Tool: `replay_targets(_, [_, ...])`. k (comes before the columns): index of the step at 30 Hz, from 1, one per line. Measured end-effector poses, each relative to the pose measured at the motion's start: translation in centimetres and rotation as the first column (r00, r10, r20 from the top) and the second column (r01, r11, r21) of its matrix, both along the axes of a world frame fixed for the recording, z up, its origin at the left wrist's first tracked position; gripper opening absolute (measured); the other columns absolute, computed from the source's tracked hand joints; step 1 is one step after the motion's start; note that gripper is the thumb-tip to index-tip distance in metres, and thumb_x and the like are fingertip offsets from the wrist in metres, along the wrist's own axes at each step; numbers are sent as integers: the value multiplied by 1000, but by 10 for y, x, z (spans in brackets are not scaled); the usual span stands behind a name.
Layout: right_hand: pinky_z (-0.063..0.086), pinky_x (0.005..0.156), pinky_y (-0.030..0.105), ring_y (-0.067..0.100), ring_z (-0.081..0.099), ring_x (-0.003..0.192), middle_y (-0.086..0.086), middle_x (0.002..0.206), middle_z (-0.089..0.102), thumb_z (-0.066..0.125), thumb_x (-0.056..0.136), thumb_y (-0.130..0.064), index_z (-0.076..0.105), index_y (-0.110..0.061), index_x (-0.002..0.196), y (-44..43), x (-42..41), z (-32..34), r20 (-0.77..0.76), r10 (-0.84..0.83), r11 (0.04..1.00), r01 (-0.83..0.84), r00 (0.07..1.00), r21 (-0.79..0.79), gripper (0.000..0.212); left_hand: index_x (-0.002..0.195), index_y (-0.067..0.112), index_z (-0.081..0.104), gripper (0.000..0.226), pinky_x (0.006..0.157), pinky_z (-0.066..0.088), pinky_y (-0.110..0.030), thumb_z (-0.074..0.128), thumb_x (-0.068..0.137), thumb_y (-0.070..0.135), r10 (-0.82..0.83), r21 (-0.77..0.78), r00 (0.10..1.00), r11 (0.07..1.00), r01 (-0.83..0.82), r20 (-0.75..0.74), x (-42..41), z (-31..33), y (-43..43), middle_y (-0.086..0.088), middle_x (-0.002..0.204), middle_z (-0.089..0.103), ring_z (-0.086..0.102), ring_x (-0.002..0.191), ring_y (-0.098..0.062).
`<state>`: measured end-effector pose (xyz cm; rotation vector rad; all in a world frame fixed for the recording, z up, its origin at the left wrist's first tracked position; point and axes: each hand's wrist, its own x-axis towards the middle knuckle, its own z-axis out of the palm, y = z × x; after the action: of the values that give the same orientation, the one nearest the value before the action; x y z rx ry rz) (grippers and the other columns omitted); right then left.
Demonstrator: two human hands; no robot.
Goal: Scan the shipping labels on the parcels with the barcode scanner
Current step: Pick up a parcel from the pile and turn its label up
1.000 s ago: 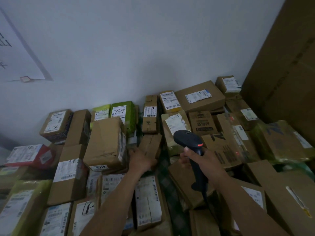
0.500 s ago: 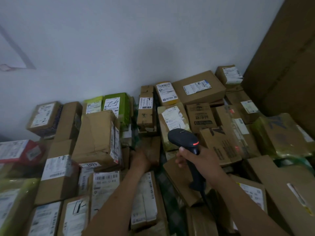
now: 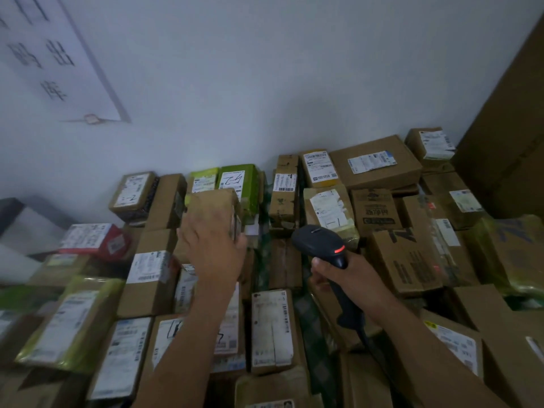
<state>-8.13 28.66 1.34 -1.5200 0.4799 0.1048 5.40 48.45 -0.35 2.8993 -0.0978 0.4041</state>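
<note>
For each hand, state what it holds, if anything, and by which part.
The right hand grips the barcode scanner by its handle. The left hand grips a brown cardboard parcel at its near end.

Dim, bluish light. Wall [image 3: 294, 83] pale, brightest part. Parcels [image 3: 70, 322] at left edge blurry, bent. Scanner [image 3: 318, 242] shows small red glow.
</note>
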Motion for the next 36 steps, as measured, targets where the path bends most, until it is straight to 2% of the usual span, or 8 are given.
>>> replay_targets(3, [55,63,16,17,73,77,6,81,76,68,88,-26,66,-24,95,6,-1,5,-4,38,999,-38,999,-24,7,152,13,23,101,118,7,-59,62,77,68,195,-46,910,973,-227,-366,18,2,24,-27,159,9,3,146,-47])
replay_targets(6, [58,68,20,17,73,77,4,80,76,68,88,-26,66,-26,96,8,-4,9,-8,47,998,-48,999,-39,8,143,18,34,108,114,20,-58,50,54,78,192,-125,826,946,-300,-530,26,-1,36,-28,149,29,20,139,-48])
replay_targets(9, [56,62,19,15,73,73,8,84,75,69,88,-19,66,-20,101,7,-7,16,12,12,1000,-12,1000,-4,14,131,17,43,95,104,37,-53,54,56,74,157,-188,882,946,-263,-444,14,3,34,-24,134,43,37,124,-43])
replay_targets(12, [54,57,17,13,72,68,12,88,74,68,88,-15,65,-20,98,4,-11,24,23,-32,999,31,999,25,11,143,22,29,88,109,31,-49,67,74,59,68,-238,933,958,-160,-353,-4,7,13,-21,143,28,28,132,-42])
replay_targets(18, [59,63,24,18,70,69,14,84,74,68,88,-17,67,-18,92,-7,-15,25,14,-110,993,110,994,42,4,150,25,16,98,111,31,-52,70,76,60,-79,-342,945,939,-36,-317,-28,-19,-40,-19,150,17,17,138,-40])
replay_targets(24, [57,58,20,12,70,65,10,82,72,66,89,-14,66,-13,97,-15,-20,21,2,-125,991,125,992,41,9,148,18,22,100,109,31,-46,65,74,70,0,-247,910,963,-112,-415,-45,-48,-57,-27,146,25,31,131,-42])
replay_targets(28, [58,62,22,11,71,67,11,84,73,67,88,-16,67,-14,97,-19,-22,17,-6,-137,990,137,991,29,9,137,14,34,89,105,33,-44,65,74,68,33,-175,881,976,-130,-471,-56,-56,-62,-27,139,31,37,123,-41])
replay_targets(36, [60,65,26,16,71,71,13,85,73,68,88,-17,68,-13,96,-15,-23,14,-16,-136,990,136,991,23,10,147,16,29,91,111,29,-44,57,81,72,-46,-75,859,997,9,-509,-49,-75,-59,-26,141,30,35,128,-41])
